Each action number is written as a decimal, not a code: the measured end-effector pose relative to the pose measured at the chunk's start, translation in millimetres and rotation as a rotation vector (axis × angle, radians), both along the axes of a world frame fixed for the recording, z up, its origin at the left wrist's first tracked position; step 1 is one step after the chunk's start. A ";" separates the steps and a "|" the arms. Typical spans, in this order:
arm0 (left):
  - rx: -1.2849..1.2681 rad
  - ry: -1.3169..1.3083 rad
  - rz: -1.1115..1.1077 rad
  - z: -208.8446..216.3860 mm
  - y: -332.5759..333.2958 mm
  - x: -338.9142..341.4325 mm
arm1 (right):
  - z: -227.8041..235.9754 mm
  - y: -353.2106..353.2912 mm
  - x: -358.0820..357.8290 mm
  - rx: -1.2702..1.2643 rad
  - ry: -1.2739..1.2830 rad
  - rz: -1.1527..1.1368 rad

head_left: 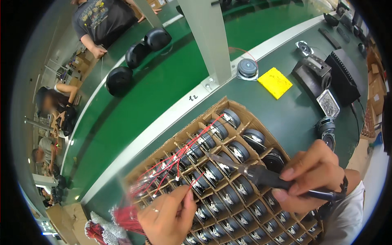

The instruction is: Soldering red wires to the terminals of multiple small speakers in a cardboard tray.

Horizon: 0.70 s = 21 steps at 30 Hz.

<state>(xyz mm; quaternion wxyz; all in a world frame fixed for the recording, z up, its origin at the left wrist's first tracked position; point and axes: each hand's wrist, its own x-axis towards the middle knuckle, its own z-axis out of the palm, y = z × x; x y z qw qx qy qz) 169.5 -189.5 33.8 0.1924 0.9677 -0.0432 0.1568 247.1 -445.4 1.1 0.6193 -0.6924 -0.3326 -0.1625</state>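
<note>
A cardboard box (266, 125) with dividers stands in front of me, and small round speakers (213, 171) sit in its cells. Between thumb and fingers, my left hand (166, 215) pinches a thin red wire (198, 179) over the box's near-left part. My right hand (312, 179) grips a soldering iron (261, 175) by its black handle. The iron's tip points left, above the cells and apart from my left hand. Several more red wires (192, 143) lie across the speakers in the left rows.
Red wire bundles (124, 216) lie left of the box. Beyond it are a loose speaker (247, 68), a yellow sponge (275, 83), a metal iron stand (312, 73) and a black unit (344, 77). A post (208, 45) rises beside the green conveyor (163, 98), which carries black housings (119, 81). Other people work across it.
</note>
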 end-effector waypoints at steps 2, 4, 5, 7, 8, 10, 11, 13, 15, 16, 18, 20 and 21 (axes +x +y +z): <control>0.002 -0.046 0.002 2.0 -1.1 1.4 | 0.9 2.2 -3.0 0.045 0.056 -0.022; 0.026 -0.033 -0.022 1.4 -0.9 2.9 | 2.4 1.9 0.9 0.004 0.028 0.148; 0.003 -0.024 -0.043 -1.0 -0.6 3.5 | -0.8 3.2 1.1 0.039 0.040 0.172; -0.017 -0.010 -0.063 -2.2 0.2 4.8 | -4.2 6.6 1.7 0.070 0.043 0.179; 0.003 -0.006 -0.064 0.6 0.4 4.8 | -6.1 7.5 2.0 0.100 0.039 0.186; 0.018 0.000 -0.066 0.1 0.2 6.0 | -9.0 7.2 2.4 0.127 0.046 0.197; -0.002 -0.002 -0.065 -1.1 0.0 6.8 | -8.3 7.4 2.1 0.112 0.039 0.195; -0.026 0.000 -0.066 -3.2 0.0 8.6 | -6.6 7.8 0.9 0.094 0.037 0.190; -0.005 0.007 -0.072 -3.5 -0.1 9.0 | -4.9 8.4 -0.7 0.077 0.055 0.186; -0.008 0.011 -0.072 -3.9 -0.5 8.9 | -5.0 8.5 -1.6 0.074 0.060 0.186; 0.047 -0.006 -0.074 -4.1 -0.8 9.1 | -5.7 8.9 -2.9 0.075 0.060 0.175; 0.048 0.007 -0.074 -2.8 -0.9 8.8 | -7.7 8.8 -0.8 0.074 0.047 0.184; 0.051 0.016 -0.074 -2.7 -0.8 8.8 | -8.5 9.1 -0.2 0.074 0.030 0.193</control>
